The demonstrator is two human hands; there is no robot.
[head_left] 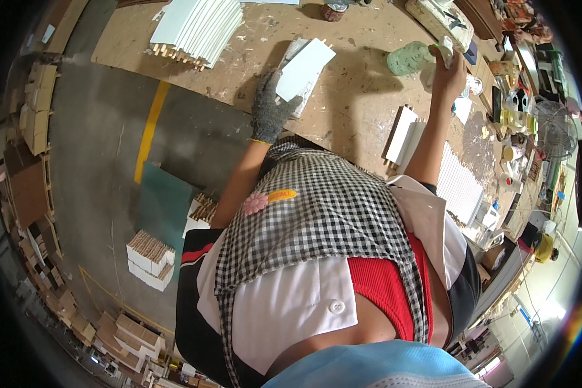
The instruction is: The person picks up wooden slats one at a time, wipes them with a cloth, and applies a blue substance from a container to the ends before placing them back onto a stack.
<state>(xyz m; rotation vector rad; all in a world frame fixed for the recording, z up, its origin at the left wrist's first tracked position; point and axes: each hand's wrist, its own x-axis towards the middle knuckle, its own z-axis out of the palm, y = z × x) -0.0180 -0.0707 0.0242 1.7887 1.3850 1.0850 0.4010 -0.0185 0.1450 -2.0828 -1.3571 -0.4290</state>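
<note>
My left hand [273, 108], in a dark grey knitted glove, grips the near end of a small white panel [307, 70]. Wooden dowels stick out of the panel's far end, and its lower part rests over a paint-smeared piece on the workbench [362, 97]. Out to the right, my bare right hand [451, 70] is closed around a crumpled white wad [445, 49], whose material I cannot make out. Close to those fingers is a translucent green bottle [407, 59].
A stack of white panels with dowel ends [197, 32] stands at the far left of the bench. More white panels [460, 182] lie to the right. A stained white container [441, 21] and a dark tin [334, 10] sit at the back. Panel stacks [150, 260] stand lower left.
</note>
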